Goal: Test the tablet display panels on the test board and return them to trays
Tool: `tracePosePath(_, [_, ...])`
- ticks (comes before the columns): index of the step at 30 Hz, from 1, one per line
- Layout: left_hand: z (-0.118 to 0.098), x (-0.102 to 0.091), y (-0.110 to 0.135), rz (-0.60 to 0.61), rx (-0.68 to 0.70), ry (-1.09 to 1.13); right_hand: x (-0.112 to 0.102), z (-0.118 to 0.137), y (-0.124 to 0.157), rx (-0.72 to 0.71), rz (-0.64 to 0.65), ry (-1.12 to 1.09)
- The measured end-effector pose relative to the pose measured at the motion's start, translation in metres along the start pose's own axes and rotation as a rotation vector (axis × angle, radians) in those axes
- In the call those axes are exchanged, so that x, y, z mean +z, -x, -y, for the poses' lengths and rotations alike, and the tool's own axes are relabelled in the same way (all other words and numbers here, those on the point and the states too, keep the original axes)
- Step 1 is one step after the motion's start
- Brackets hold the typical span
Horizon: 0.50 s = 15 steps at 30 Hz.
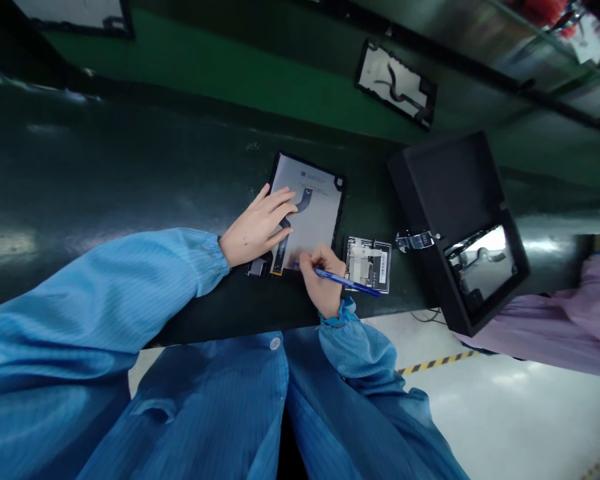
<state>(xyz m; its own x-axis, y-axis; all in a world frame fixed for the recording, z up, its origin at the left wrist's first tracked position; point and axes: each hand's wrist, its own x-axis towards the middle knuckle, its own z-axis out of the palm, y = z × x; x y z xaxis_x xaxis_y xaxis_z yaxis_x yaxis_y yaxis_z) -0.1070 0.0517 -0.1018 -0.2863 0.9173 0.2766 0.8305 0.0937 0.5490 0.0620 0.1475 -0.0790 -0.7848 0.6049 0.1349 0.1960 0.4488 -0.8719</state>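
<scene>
A dark green workbench (105, 180) fills most of the view, its glossy surface catching soft patches of overhead light, and a brighter green strip (240, 67) runs along its far edge. Beyond the near edge lies a pale grey floor (505, 413) crossed by a yellow-and-black hazard stripe (437, 363). A dark rail (480, 70) crosses the far right corner beneath a metallic shelf (530, 47).
</scene>
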Motion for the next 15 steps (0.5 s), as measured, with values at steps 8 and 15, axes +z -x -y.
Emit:
tracePosePath(8, [-0.013, 0.004, 0.004, 0.000, 0.025, 0.084, -0.037, -0.006, -0.076, 0.015, -0.003, -0.039])
tracePosePath(15, [-0.016, -0.004, 0.004, -0.139, -0.108, 0.269, -0.023, -0.015, -0.102, -0.083, 0.135, -0.122])
